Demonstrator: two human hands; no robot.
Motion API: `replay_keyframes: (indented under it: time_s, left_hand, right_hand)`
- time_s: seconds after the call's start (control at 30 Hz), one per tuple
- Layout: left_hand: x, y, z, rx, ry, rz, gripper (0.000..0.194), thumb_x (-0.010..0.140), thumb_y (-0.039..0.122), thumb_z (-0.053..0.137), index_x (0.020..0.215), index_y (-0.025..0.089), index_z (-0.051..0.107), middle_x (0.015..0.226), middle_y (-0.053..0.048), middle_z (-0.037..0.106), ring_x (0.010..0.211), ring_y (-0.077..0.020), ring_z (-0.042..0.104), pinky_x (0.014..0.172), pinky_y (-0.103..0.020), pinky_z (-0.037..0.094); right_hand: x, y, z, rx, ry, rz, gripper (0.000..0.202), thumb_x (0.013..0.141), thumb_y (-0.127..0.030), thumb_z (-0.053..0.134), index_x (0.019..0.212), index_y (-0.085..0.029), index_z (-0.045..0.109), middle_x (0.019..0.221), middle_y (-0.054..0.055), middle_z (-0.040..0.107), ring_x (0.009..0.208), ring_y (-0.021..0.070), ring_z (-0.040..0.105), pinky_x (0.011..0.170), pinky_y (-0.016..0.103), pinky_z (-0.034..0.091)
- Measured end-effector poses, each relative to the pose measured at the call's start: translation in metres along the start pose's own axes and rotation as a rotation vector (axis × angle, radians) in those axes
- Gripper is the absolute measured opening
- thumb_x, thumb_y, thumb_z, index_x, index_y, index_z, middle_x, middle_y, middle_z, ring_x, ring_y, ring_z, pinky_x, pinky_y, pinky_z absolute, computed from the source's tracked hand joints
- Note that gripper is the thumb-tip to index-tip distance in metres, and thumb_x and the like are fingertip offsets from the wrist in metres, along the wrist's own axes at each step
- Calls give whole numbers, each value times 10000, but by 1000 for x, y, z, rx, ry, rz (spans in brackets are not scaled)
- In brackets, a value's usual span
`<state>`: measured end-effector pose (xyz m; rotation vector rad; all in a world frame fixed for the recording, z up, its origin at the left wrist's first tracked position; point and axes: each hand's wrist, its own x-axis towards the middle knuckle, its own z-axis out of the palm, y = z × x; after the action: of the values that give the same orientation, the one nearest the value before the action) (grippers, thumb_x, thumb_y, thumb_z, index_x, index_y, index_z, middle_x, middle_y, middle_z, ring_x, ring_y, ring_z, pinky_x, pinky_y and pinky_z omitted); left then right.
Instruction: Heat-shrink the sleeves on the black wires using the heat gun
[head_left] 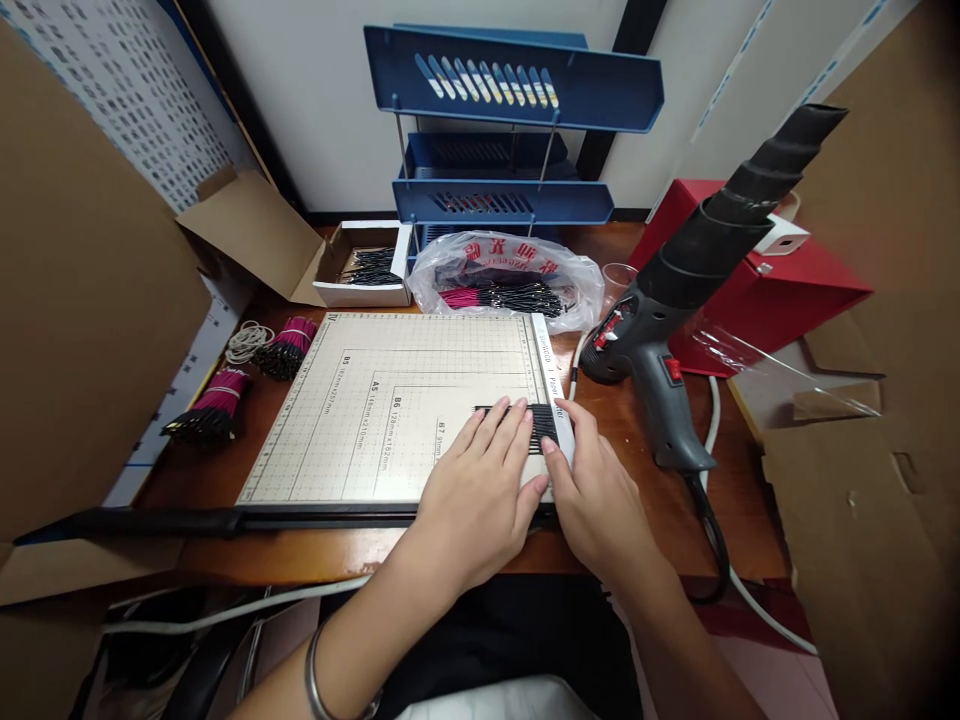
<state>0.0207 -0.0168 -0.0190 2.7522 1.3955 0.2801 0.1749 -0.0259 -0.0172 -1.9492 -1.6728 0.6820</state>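
My left hand (480, 480) lies flat with its fingers stretched out, over a row of thin black sleeved wires (543, 428) on a paper cutter (405, 345). Those wires sit side by side against the cutter's white edge rail (550, 370), partly covered by the left fingers. At the rail's near end rests my right hand (600, 490), its thumb by the wire ends and its fingers bent over the rail's outer side. Along the cutter's front edge the blade arm is down, its black handle (165, 522) pointing left.
Two pink-and-black wire bundles (217, 400) lie left of the cutter. Behind it stand a small box (364, 290) of black wires, a plastic bag (517, 255) of more wires and a blue rack (510, 90). A heat gun (667, 340) with its cord stands right, before a red box (810, 290).
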Motion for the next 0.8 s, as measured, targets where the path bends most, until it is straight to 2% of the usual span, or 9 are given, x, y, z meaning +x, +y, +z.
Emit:
replay_keyframes:
  time_s: [0.2, 0.37, 0.47, 0.63, 0.8]
  left_hand:
    - [0, 1, 2, 25, 32, 9, 627, 1083, 444, 281, 1561, 52, 386, 1666, -135, 321, 1556, -292, 284, 1262, -463, 294]
    - [1, 1, 3, 23, 31, 4, 636, 1081, 460, 292, 1574, 66, 369, 1664, -121, 330, 1556, -287, 287, 1260, -466, 300]
    - [1, 1, 4, 9, 32, -4, 640, 1079, 468, 299, 1585, 79, 352, 1668, -112, 325, 1559, -283, 281, 1264, -468, 293]
    - [0, 0, 3, -22, 33, -2, 687, 1065, 533, 316, 1581, 81, 359, 1669, -118, 325, 1559, -283, 281, 1265, -470, 291]
    - [-1, 1, 1, -27, 17, 12, 750, 1051, 575, 324, 1582, 46, 337, 1673, -151, 304, 1566, -301, 257, 1271, -478, 272]
  right_hand:
    - [2, -2, -5, -43, 16, 33, 503, 1006, -447, 333, 1448, -233, 441, 1357, 143, 652, 1207, 346, 623, 950, 491, 465]
    - [18, -12, -12, -75, 38, 36, 487, 993, -463, 403, 1430, -249, 434, 1276, 129, 692, 1182, 360, 644, 918, 465, 463]
    - [29, -17, -16, -138, 20, 34, 480, 999, -413, 396, 1447, -240, 405, 1308, 148, 672, 1164, 380, 653, 870, 452, 464]
    - [30, -22, -16, -183, -19, 70, 447, 1013, -354, 348, 1446, -257, 393, 1209, 122, 719, 1069, 384, 685, 829, 455, 457]
    - [29, -23, -16, -186, -31, 57, 479, 1016, -358, 335, 1480, -242, 360, 1342, 160, 655, 1160, 401, 656, 870, 475, 460]
